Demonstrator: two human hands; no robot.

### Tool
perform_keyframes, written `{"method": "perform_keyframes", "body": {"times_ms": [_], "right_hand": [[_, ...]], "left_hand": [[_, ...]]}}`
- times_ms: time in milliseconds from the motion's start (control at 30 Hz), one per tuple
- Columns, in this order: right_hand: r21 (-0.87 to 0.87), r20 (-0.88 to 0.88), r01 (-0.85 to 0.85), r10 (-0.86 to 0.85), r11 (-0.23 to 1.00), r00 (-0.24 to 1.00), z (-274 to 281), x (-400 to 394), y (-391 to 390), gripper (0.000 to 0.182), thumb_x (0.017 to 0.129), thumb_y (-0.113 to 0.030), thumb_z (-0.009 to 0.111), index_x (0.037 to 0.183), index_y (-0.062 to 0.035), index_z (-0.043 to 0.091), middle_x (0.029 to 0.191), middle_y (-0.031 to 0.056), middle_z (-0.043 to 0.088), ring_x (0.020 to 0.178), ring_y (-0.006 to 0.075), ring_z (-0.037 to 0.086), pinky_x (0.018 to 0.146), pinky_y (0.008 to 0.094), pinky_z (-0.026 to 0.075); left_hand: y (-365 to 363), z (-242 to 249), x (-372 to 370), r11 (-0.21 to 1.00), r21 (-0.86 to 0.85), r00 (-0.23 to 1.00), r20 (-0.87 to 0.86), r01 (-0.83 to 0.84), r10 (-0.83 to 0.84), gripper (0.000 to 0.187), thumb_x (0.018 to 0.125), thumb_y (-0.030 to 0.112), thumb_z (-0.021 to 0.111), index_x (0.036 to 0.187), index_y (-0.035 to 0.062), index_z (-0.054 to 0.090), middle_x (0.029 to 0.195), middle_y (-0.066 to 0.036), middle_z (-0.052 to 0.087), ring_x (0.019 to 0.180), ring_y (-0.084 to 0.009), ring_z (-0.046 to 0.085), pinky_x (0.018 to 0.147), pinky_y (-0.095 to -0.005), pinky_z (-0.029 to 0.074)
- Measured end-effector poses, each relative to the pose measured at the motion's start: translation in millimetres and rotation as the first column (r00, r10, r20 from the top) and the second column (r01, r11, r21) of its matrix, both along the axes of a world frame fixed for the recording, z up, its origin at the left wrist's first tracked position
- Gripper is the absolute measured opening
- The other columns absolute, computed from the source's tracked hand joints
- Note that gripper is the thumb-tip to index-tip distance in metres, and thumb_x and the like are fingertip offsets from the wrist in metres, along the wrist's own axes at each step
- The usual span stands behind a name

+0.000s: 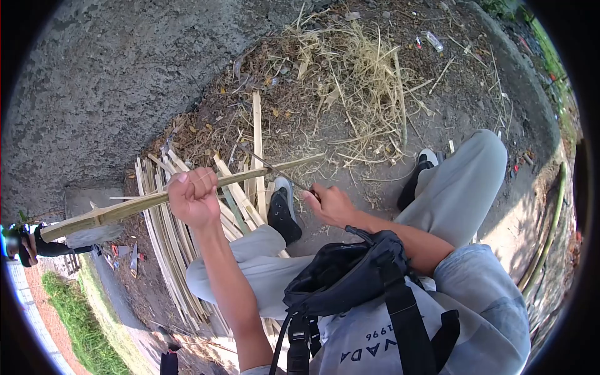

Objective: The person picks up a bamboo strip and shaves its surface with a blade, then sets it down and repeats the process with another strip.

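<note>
Left hand [199, 201] fisted round strip [140, 205], right hand [334, 207] gripping knife [290, 180]; shallow angle, clear of fist, seems best

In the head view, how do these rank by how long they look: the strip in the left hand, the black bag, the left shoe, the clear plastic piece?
1. Strip
2. Black bag, which probably looks bigger for being near the camera
3. Left shoe
4. Clear plastic piece
</note>
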State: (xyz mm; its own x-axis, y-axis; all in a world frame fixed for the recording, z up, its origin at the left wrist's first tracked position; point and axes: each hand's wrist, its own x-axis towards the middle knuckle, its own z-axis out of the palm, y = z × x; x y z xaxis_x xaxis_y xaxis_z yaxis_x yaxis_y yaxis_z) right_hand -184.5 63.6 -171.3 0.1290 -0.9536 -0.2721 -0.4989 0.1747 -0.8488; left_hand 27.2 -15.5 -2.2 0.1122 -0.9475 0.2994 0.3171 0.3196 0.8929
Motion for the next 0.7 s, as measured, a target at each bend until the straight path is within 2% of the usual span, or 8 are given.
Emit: {"method": "perform_keyframes", "body": {"times_ms": [67,133,267,367,467,567,667,700], "right_hand": [[0.038,-0.118,0.08,-0.075,0.996,0.99,-46.4,-8.8,-5.6,0.055,0.097,-0.048,0.047,0.083,0.0024,0.067,0.074,0.0284,0.065,0.073,0.0484,0.064,0.069,0.0544,0.052],[0.122,-0.215,0.074,-0.046,0.99,0.975,-105.7,-34.8,-3.0,0.054,0.097,-0.047,0.048,0.083,0.0023,0.066,0.072,0.0282,0.064,0.072,0.0486,0.064,0.069,0.0545,0.051],[0.114,-0.202,0.03,-0.007,0.993,0.979,-84.8,-19.9,-5.5,0.053,0.096,-0.046,0.048,0.087,0.0029,0.067,0.071,0.0274,0.064,0.071,0.0492,0.064,0.069,0.0542,0.051],[-0.028,0.019,-0.019,0.02,0.999,1.0,-9.4,5.1,-6.3,0.055,0.096,-0.046,0.048,0.086,0.0046,0.069,0.072,0.0293,0.064,0.073,0.0495,0.064,0.07,0.0538,0.051],[-0.072,0.131,-0.043,0.052,0.996,0.99,-13.6,3.5,-4.1,0.057,0.097,-0.047,0.047,0.087,0.0051,0.068,0.072,0.0298,0.064,0.074,0.0497,0.064,0.07,0.0539,0.051],[0.125,-0.088,0.11,-0.099,0.986,0.991,-82.8,-7.4,-6.1,0.057,0.097,-0.048,0.046,0.088,0.0042,0.066,0.071,0.0283,0.064,0.074,0.0492,0.064,0.071,0.0537,0.051],[0.221,-0.241,0.018,0.036,0.975,0.97,-99.8,-24.3,-12.6,0.055,0.097,-0.049,0.045,0.095,0.0029,0.065,0.072,0.027,0.064,0.074,0.0494,0.063,0.072,0.0539,0.051],[0.163,-0.156,-0.003,0.029,0.987,0.987,-83.9,-15.4,-14.2,0.055,0.097,-0.048,0.045,0.096,0.0027,0.066,0.072,0.0273,0.064,0.074,0.0494,0.063,0.073,0.054,0.051]], "left_hand": [[-2.0,-0.5,2.1,0.999,-0.024,0.999,-0.001,0.041,-0.041,0.044,0.087,0.016,0.044,0.052,0.0158,0.018,0.043,-0.001,0.018,0.041,-0.0137,0.016,0.046,-0.0332,0.022],[-6.2,0.1,1.5,0.998,-0.024,0.998,-0.017,0.058,-0.058,0.044,0.087,0.016,0.044,0.052,0.0159,0.018,0.042,0.0,0.018,0.041,-0.0138,0.016,0.045,-0.0334,0.022],[-8.1,2.0,0.5,1.0,0.003,0.999,-0.019,0.028,-0.028,0.045,0.088,0.017,0.044,0.051,0.016,0.018,0.043,0.0,0.018,0.041,-0.0138,0.016,0.045,-0.0334,0.023],[-11.1,0.6,4.9,1.0,0.011,0.999,-0.032,-0.013,0.013,0.046,0.089,0.017,0.045,0.051,0.0158,0.019,0.044,0.0,0.018,0.042,-0.0138,0.017,0.046,-0.0334,0.024],[-11.7,-1.2,10.9,1.0,0.017,0.998,-0.053,-0.022,0.023,0.045,0.088,0.017,0.044,0.051,0.0156,0.019,0.044,0.0,0.018,0.042,-0.0138,0.016,0.046,-0.0335,0.024],[-9.1,-1.2,14.2,1.0,0.004,0.999,-0.034,-0.003,0.003,0.045,0.088,0.017,0.044,0.051,0.0158,0.019,0.043,0.0,0.018,0.042,-0.0136,0.017,0.047,-0.0334,0.024],[-6.1,-1.3,15.2,1.0,-0.009,1.0,-0.02,0.002,-0.003,0.044,0.088,0.017,0.044,0.051,0.0166,0.019,0.043,-0.001,0.018,0.042,-0.0134,0.018,0.047,-0.0328,0.025],[-5.9,-1.0,13.1,1.0,-0.01,1.0,-0.019,0.008,-0.008,0.045,0.088,0.017,0.043,0.051,0.0172,0.019,0.043,-0.001,0.019,0.042,-0.013,0.019,0.046,-0.0324,0.025]]}}
